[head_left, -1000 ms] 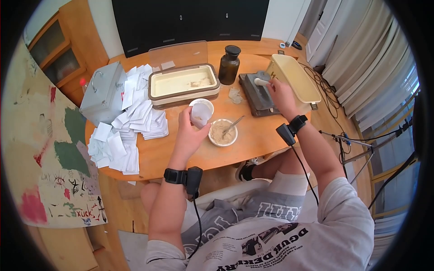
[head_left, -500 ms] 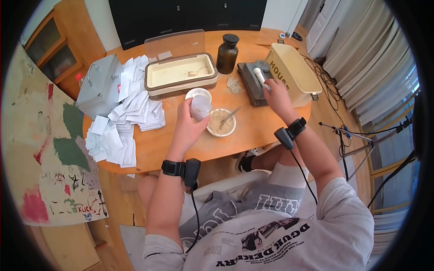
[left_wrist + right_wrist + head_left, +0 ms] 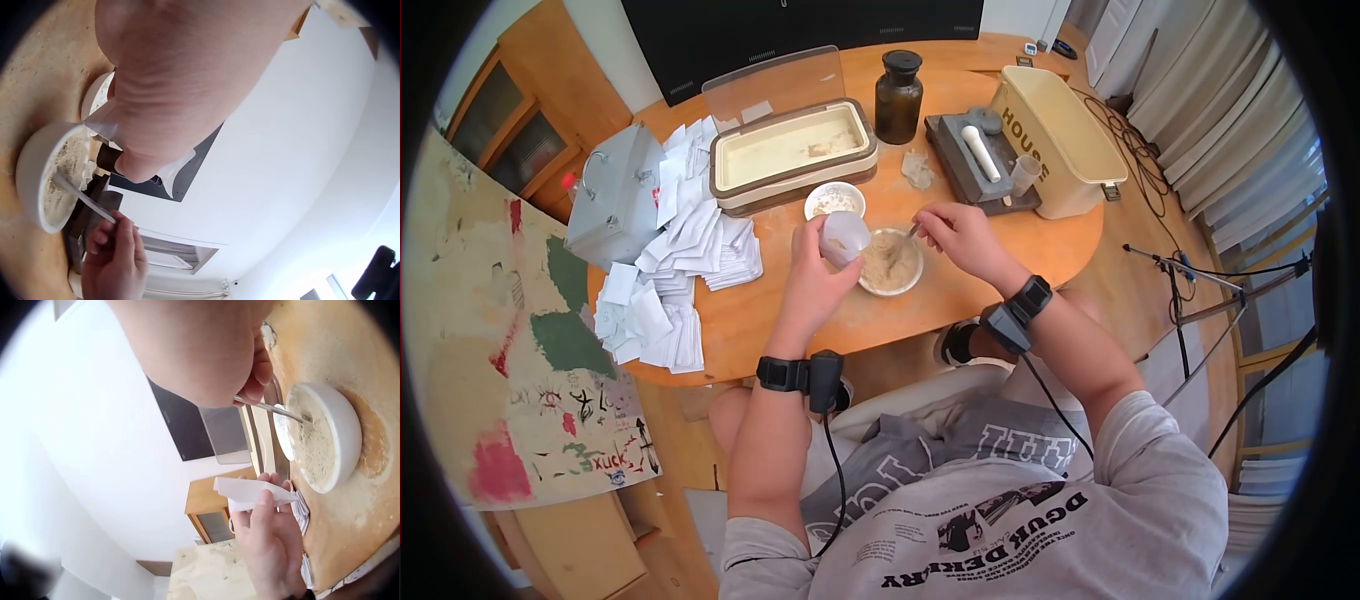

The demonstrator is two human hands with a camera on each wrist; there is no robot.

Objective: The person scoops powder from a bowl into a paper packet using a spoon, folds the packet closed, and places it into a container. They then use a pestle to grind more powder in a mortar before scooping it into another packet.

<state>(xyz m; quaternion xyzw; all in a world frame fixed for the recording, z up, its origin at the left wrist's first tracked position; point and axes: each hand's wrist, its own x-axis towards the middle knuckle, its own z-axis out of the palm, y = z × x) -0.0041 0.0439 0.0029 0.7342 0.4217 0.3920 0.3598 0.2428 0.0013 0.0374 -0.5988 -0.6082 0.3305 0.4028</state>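
My left hand (image 3: 818, 275) holds a small translucent white paper bag (image 3: 844, 240), its mouth spread, beside a white bowl (image 3: 892, 292) of beige powder. In the right wrist view the thumb presses on the paper bag (image 3: 247, 492). My right hand (image 3: 962, 238) pinches the handle of a metal spoon (image 3: 87, 201), whose tip sits in the powder (image 3: 315, 447). Just behind the paper bag stands a second white bowl (image 3: 835, 200) with pale residue inside. A white pestle (image 3: 980, 153) lies on a dark grey block (image 3: 948, 150) beyond my right hand, near a small clear cup (image 3: 1025, 175).
White paper packets (image 3: 725, 250) lie heaped at the left by a metal box (image 3: 610, 200). At the back are an open-lidded cream container (image 3: 795, 150) and a dark glass jar (image 3: 898, 105). A yellowish bin (image 3: 1065, 165) stands at the right; crumpled film (image 3: 917, 170) lies mid-table.
My right hand has let go of the white pestle, now lying on the grey block, and come left to the spoon. The left hand keeps the paper bag close to the bowl.
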